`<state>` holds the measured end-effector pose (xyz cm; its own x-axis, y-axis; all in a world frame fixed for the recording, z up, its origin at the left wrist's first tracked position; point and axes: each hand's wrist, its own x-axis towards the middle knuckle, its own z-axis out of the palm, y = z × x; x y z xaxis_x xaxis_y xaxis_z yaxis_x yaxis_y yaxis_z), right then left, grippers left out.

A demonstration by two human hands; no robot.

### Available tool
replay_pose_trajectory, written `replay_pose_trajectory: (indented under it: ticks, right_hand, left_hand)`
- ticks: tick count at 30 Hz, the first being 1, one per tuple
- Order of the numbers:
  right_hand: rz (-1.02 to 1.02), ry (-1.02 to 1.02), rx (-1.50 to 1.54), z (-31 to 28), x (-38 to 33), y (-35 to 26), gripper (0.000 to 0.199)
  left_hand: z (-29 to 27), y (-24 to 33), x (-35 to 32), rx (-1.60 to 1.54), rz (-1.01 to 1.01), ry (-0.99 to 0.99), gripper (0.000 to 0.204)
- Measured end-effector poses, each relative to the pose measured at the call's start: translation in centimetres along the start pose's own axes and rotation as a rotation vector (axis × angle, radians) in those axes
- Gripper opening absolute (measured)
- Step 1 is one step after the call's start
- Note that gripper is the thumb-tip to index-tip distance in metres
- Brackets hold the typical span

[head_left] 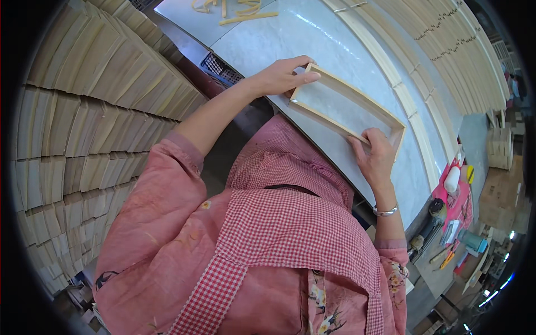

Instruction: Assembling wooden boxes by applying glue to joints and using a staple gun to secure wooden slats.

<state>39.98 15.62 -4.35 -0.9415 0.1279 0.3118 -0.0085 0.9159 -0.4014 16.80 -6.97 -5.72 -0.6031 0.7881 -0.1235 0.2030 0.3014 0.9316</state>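
A shallow rectangular wooden frame (pixel 357 92) of pale thin boards lies at a slant over the light grey tabletop (pixel 251 47). Through its middle the tabletop's surface shows. My left hand (pixel 287 76) grips the far-left end, thumb over the top edge and fingers round the outer side. At the near-right corner my right hand (pixel 374 154) pinches the near long board, its thumb and fingers closed on the edge. Part of the end boards is covered by both hands.
Long wooden strips (pixel 399 84) run along the table's far side, beside rows of stacked boards (pixel 441 42). Loose strips (pixel 248 18) lie at the far left. Tall wood stacks (pixel 84 123) stand to my left. Tools and a white bottle (pixel 452 179) lie at the right.
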Motion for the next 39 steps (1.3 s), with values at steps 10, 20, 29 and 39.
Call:
replay_pose_trajectory:
  ticks: [10, 20, 29, 39]
  right_hand:
    - [0.016, -0.094, 0.005, -0.1, 0.8, -0.8, 0.031]
    - [-0.298, -0.221, 0.036, 3.8, 5.9, -8.4, 0.058]
    - [-0.248, 0.016, 0.413, 3.4, 3.9, -5.8, 0.054]
    - [0.877, 0.649, -0.586, -19.0, -17.8, 23.5, 0.021]
  left_hand:
    - [-1.2, -1.2, -1.4, 0.122, 0.049, -0.202, 0.107]
    - [-0.7, -1.8, -2.1, 0.089, 0.181, -0.11, 0.103]
    - [-0.6, -2.0, -1.0, 0.049, 0.26, -0.131, 0.09]
    - [0.2, -2.4, -0.7, -0.152, -0.005, -0.208, 0.114]
